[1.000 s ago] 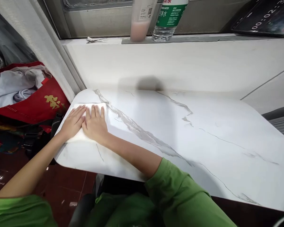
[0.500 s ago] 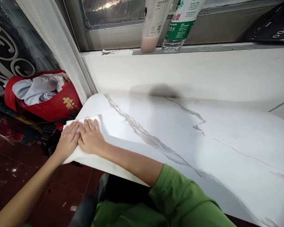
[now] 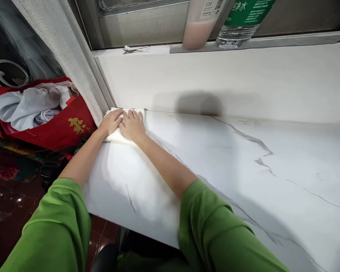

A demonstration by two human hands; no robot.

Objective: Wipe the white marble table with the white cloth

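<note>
My left hand (image 3: 111, 124) lies flat on a folded white cloth (image 3: 124, 139) at the far left corner of the marble-patterned white tabletop (image 3: 215, 158). Beside it, my right hand (image 3: 133, 127) presses on the same cloth, fingers stretched forward and slightly apart. The two hands touch or nearly touch at the thumbs. The cloth's back edge reaches the white wall (image 3: 243, 83), and part of the cloth is hidden beneath my palms.
Left of the table sits a red bag (image 3: 51, 132) holding pale crumpled fabric (image 3: 36, 104). A light curtain (image 3: 65, 56) hangs by the corner. On the sill above stand a pinkish bottle (image 3: 197, 36) and a water bottle (image 3: 238, 36), near a small metallic item (image 3: 133, 49).
Both hands have slid the cloth away from the table's front left edge to the back left corner by the wall. The head view has tilted lower and closer.
</note>
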